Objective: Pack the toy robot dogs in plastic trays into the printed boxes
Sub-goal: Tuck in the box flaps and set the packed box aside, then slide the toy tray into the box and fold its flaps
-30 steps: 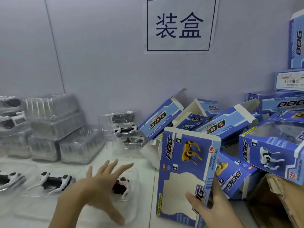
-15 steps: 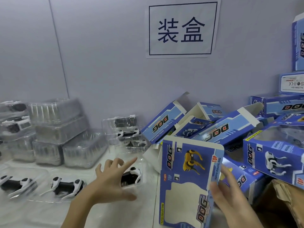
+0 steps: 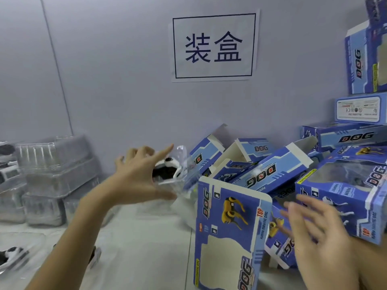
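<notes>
My left hand [image 3: 136,181] is raised above the table and grips a clear plastic tray [image 3: 180,176], fingers spread over its top and thumb below. Inside the tray lies a black-and-white toy robot dog [image 3: 169,164]. Just right of it, a blue printed box [image 3: 228,248] with a yellow dog picture stands upright on the table. My right hand [image 3: 320,233] is at the box's right side with straight, spread fingers; whether it touches the box is unclear.
A pile of blue printed boxes [image 3: 272,174] leans against the wall behind, with windowed boxes [image 3: 345,191] stacked on the right. Stacks of clear trays [image 3: 52,170] stand at the left. Another toy dog in a tray [image 3: 10,254] lies at the bottom left on the white table [image 3: 146,248].
My left hand took hold of the tray with the dog and lifted it up and rightward toward the box. My right hand slid from the box's lower front to its right side.
</notes>
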Demonstrator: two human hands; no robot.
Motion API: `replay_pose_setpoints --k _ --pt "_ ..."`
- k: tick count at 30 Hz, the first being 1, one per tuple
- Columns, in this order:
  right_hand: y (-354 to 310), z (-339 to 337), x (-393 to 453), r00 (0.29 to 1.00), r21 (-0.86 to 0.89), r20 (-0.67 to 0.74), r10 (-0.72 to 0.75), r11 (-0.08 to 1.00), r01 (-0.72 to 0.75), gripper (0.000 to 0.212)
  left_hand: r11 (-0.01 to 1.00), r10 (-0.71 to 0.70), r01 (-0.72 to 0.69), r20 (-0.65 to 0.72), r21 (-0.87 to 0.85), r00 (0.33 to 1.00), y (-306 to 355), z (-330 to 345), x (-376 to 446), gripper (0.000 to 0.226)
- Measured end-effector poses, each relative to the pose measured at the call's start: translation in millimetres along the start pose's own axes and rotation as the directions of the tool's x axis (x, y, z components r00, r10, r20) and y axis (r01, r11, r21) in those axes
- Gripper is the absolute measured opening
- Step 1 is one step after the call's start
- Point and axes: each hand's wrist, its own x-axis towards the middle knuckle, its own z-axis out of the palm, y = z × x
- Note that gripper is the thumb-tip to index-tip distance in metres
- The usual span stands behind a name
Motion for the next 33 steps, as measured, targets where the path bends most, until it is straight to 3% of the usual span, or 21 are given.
replay_pose_setpoints --k 2,4,8,11,15,19,22,25,27,28,29,30,33 --pt "-16.1 5.2 13.1 0.994 0.166 0.045 -0.103 0.982 0.095 0.042 0.999 0.045 -0.046 -0.091 -0.011 0.995 13.2 -17.9 7.2 0.12" --pt "-33.6 18.4 32.3 0.974 0.289 0.187 -0.13 0.955 0.072 0.058 0.992 0.119 -0.125 -0.178 -0.025 0.977 30.2 -30.4 16.2 0.12" --pt "-72.2 61.3 80.5 0.871 0.216 0.492 0.013 0.967 -0.137 0.09 0.955 0.297 -0.286 -0.244 0.083 0.923 72.4 -37.3 39.3 0.122" --pt "-91.1 80.4 104.8 0.761 0.155 0.63 0.154 0.935 -0.317 0.1 0.916 0.385 -0.341 -0.221 0.212 0.896 99.9 -34.0 54.4 0.124" --pt "-79.8 76.5 111.3 0.737 0.104 0.631 0.241 0.915 -0.389 0.094 0.854 0.472 -0.39 -0.197 0.345 0.86 113.4 -28.7 62.3 0.126" --pt "-62.3 69.8 100.3 0.818 0.253 0.541 0.195 0.89 -0.379 0.085 0.829 0.491 -0.41 -0.144 0.38 0.859 120.1 -16.3 60.5 0.145" --pt "-55.2 64.7 94.5 0.853 0.335 0.492 0.174 0.866 -0.37 0.089 0.863 0.5 -0.477 -0.154 0.166 0.852 116.0 -14.5 48.5 0.149" --pt "-48.2 51.5 93.7 0.881 0.415 0.442 0.17 0.832 -0.369 0.085 0.795 0.442 -0.562 -0.418 -0.228 0.794 94.8 -5.6 25.0 0.124" --pt "-46.5 40.7 94.1 0.903 0.478 0.396 0.168 0.802 -0.359 0.092 0.691 0.186 -0.577 -0.664 -0.436 0.725 81.7 20.4 7.3 0.085" --pt "-45.9 35.9 94.8 0.91 0.502 0.38 0.165 0.79 -0.352 0.095 0.626 0.015 -0.562 -0.712 -0.541 0.702 76.6 39.3 -1.5 0.068" --pt "-45.5 32.1 95.1 0.916 0.515 0.366 0.166 0.783 -0.348 0.094 0.542 -0.118 -0.537 -0.691 -0.646 0.713 73.1 59.2 -10.5 0.057" --pt "-45.0 29.2 95.3 0.92 0.524 0.355 0.168 0.779 -0.344 0.091 0.457 -0.177 -0.492 -0.618 -0.741 0.766 70.9 78.8 -19.4 0.051" --pt "-39.5 21.3 97.9 0.921 0.534 0.36 0.151 0.776 -0.336 0.066 0.296 0.013 -0.251 -0.259 -0.922 0.966 69.0 125.0 -39.9 0.055"
